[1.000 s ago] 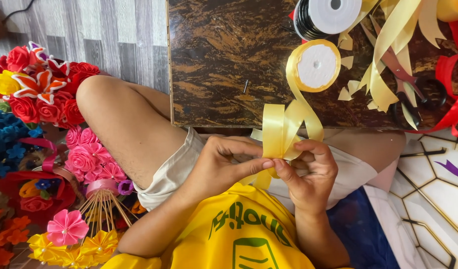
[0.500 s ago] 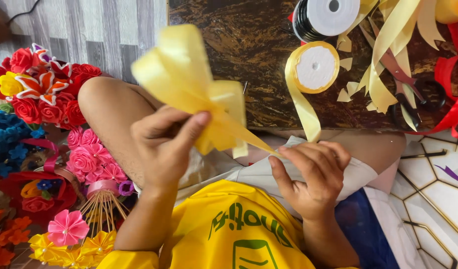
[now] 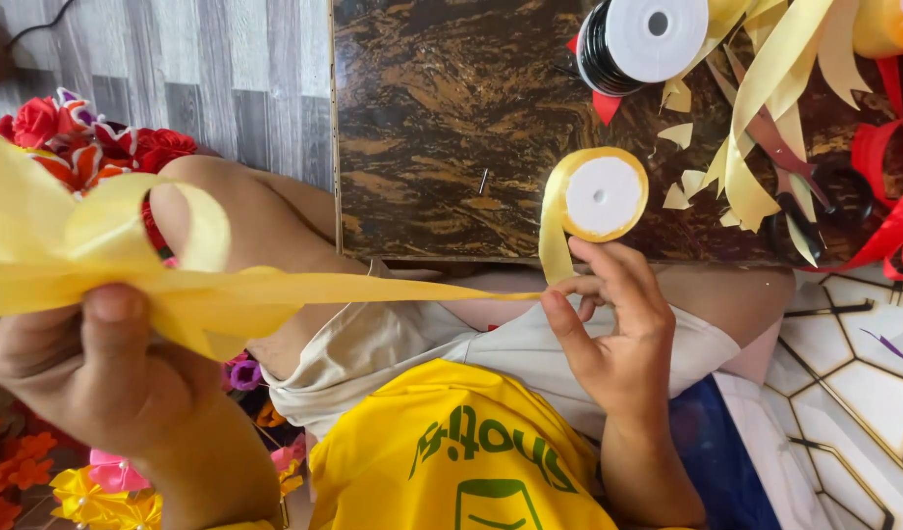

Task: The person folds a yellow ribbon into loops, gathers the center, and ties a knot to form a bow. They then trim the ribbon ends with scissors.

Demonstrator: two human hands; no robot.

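Dark marbled board (image 3: 442,128) sits ahead on grey striped flooring, with hex-pattern tile at the right edge. Only one view here — head cam, looking down over my knees and a yellow shirt.

Left hand (image 3: 88,368) is up close to the lens at the left edge, fingers and thumb clamped on a bunch of looped yellow ribbon (image 3: 108,265). From that bunch a single strand (image 3: 393,290) runs nearly level, left to right, straight to my right hand (image 3: 613,334).

Right hand sits just below the board edge, thumb and forefinger pinched on the strand; the other fingers are fanned loose. From the pinch the ribbon turns up to the yellow ribbon spool (image 3: 599,194), lying flat on the board just beside my fingertips.

Key relation: the strand's long axis goes hand to hand, and the spool end is on the right-hand side — right hand is much nearer the spool.

Around it: a black ribbon spool (image 3: 640,41) at the top, yellow offcuts (image 3: 766,118) and scissors (image 3: 800,177) at the right, red ribbon (image 3: 893,186) at the far right, ribbon flowers (image 3: 54,128) on the floor at the left.
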